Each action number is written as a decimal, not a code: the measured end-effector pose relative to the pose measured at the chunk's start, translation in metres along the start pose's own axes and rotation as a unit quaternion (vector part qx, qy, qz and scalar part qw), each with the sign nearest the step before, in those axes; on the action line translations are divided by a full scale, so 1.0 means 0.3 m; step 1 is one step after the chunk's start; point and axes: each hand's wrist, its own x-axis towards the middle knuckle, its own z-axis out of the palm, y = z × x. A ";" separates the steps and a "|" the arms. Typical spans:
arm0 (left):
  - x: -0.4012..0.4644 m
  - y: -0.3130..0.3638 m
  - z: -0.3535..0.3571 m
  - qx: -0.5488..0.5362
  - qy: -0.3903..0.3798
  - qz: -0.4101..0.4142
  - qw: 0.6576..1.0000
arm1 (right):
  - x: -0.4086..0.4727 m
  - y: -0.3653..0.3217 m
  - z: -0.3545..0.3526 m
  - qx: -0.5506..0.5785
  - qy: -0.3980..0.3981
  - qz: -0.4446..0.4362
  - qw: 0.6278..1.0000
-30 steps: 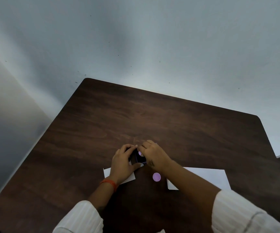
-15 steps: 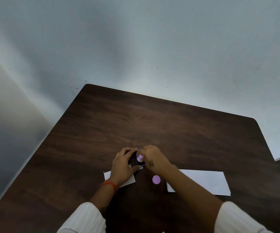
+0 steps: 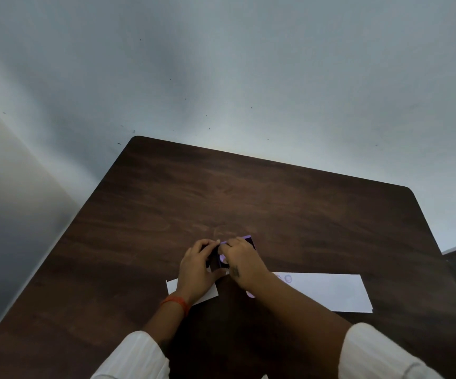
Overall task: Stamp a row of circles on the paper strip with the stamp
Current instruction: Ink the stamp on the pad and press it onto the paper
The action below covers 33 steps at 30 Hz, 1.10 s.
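Note:
On the dark wooden table (image 3: 289, 209) my left hand (image 3: 198, 269) grips a small dark ink pad case (image 3: 215, 262) from the left. My right hand (image 3: 244, 262) pinches a small purple stamp (image 3: 223, 258) at the case; most of the stamp is hidden by my fingers. A dark flap with a purple edge (image 3: 248, 240) sticks up behind my right hand. The white paper strip (image 3: 330, 289) lies to the right, partly under my right forearm, with two faint stamped circles (image 3: 288, 279) near its left end.
A smaller white paper piece (image 3: 173, 287) lies under my left wrist. A purple round disc (image 3: 250, 294) peeks out beside my right forearm, between the two papers. The table stands against a pale wall, its left and far edges in view.
My hands have stayed together on the case. The dark flap with the purple edge now shows behind my right hand, and my right forearm covers most of the purple disc.

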 end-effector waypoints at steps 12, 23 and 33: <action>-0.010 0.019 -0.017 0.006 -0.011 0.000 1.000 | -0.004 0.029 0.015 0.099 0.049 0.012 0.994; 0.006 0.064 -0.063 0.034 -0.079 -0.033 0.996 | -0.193 0.166 -0.108 0.850 0.125 0.273 0.433; -0.042 0.180 -0.019 0.079 0.033 0.056 0.995 | -0.464 0.236 -0.064 0.906 0.217 0.267 0.246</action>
